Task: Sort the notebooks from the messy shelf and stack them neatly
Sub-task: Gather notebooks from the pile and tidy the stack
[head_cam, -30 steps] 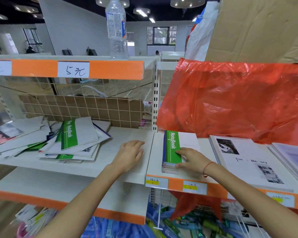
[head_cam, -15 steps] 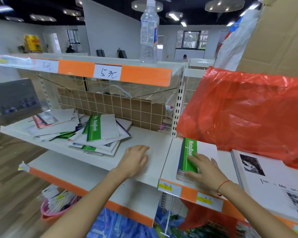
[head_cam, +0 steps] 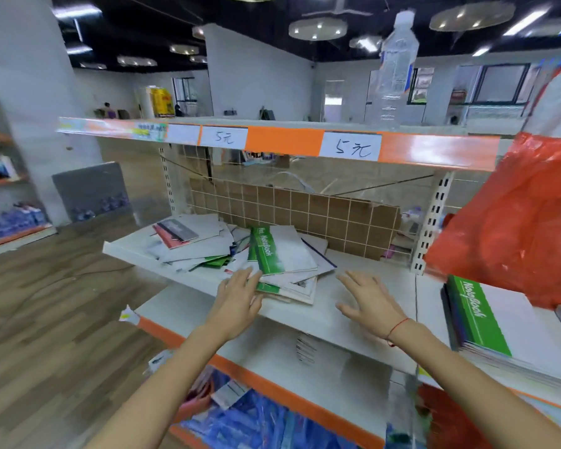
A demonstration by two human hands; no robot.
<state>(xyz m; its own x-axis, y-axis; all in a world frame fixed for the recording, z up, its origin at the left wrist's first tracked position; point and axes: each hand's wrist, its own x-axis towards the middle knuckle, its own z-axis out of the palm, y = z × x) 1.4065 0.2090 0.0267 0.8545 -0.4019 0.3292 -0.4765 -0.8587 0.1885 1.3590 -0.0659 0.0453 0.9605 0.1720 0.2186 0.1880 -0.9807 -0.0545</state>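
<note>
A messy pile of notebooks (head_cam: 240,251) lies spread over the left white shelf (head_cam: 370,283). Its top one is a green-and-white notebook (head_cam: 282,251) marked "NoteBook". My left hand (head_cam: 240,299) reaches with straight fingers to the pile's front edge and touches the lower notebooks. My right hand (head_cam: 366,299) hovers open over the bare shelf just right of the pile and holds nothing. A neat stack of green notebooks (head_cam: 486,332) sits on the right shelf, clear of both hands.
A red plastic bag (head_cam: 515,218) hangs over the right shelf. A clear water bottle (head_cam: 395,69) stands on the top shelf with the orange price strip (head_cam: 285,140). Brown grid panel (head_cam: 305,209) backs the shelf. Blue packages (head_cam: 256,419) fill the space below.
My right hand left the neat green stack and moved left over the left shelf. My left hand reached forward to the messy pile. The view swung left.
</note>
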